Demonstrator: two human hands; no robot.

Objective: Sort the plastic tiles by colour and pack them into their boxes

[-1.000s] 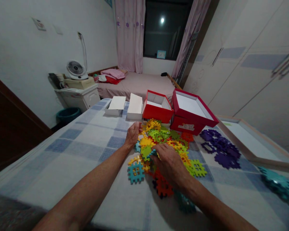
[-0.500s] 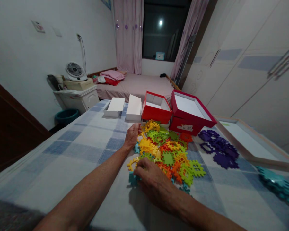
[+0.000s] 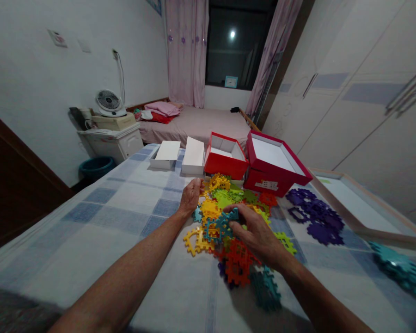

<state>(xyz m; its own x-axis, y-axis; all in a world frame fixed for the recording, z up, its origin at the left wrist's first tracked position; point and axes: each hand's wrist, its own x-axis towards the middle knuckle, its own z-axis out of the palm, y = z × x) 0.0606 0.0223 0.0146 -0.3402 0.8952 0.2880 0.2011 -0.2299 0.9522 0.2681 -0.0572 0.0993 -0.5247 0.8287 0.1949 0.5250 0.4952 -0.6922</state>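
Observation:
My right hand (image 3: 254,231) is closed, thumb and fingers pinching a teal notched plastic building piece (image 3: 225,223) above the pile. Under and around it lies a mixed heap of interlocking pieces: yellow ones (image 3: 211,209), green ones (image 3: 284,243) and orange ones (image 3: 238,266). Nearer to me, teal pieces (image 3: 266,289) lie below my right wrist. At the heap's far left edge rests my left hand (image 3: 190,196), its fingers curled against the yellow pieces; what they hold, if anything, is hidden.
Behind the heap stand two white boxes (image 3: 193,162), a red box (image 3: 225,165) and a crimson box (image 3: 277,178). To the right lie purple pieces (image 3: 315,212), a shallow tray-like lid (image 3: 364,226) and a teal stack (image 3: 400,268). A checked cloth (image 3: 125,217) covers the table.
My right hand has moved up and right from the near left edge, carrying the teal piece over the heap. Orange and teal pieces now lie nearer to me. My left hand stays put.

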